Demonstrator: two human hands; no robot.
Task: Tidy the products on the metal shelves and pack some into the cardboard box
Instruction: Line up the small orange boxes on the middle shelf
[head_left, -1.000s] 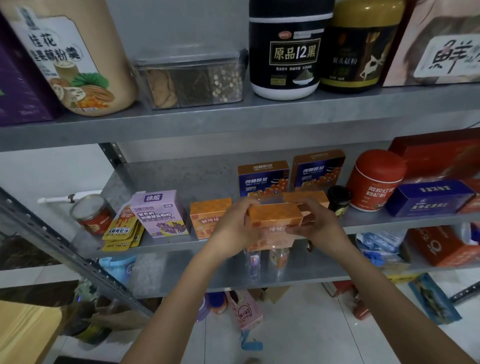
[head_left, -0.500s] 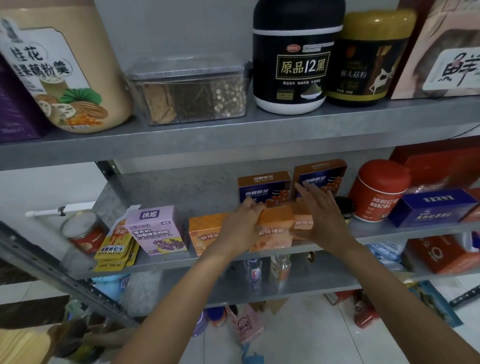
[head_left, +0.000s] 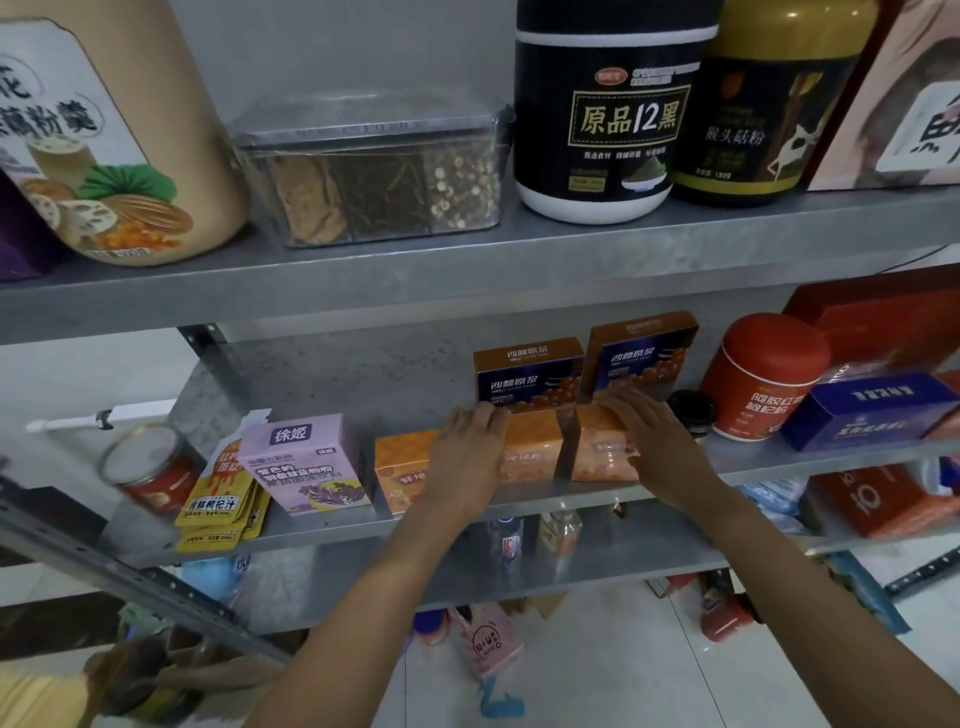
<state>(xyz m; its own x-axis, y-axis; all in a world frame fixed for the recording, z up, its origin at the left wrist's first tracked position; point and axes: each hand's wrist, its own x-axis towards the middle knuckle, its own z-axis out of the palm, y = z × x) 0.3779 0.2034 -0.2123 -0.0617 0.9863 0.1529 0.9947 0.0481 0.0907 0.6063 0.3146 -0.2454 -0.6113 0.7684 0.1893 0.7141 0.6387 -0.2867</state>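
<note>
Both hands are on the orange boxes (head_left: 530, 447), which sit in a row at the near edge of the middle shelf (head_left: 337, 374). Left hand (head_left: 470, 457) lies flat over the left and middle boxes, fingers near-straight, gripping nothing. Right hand (head_left: 652, 441) is the same, fingers spread across the rightmost box. We read this as pressing, not lifting: squaring the row up, labels facing out, in front of the blue-and-orange boxes (head_left: 527, 371) further back. Purple carton (head_left: 306, 462) stands just left of the row. We can't pick out the cardboard box here.
</note>
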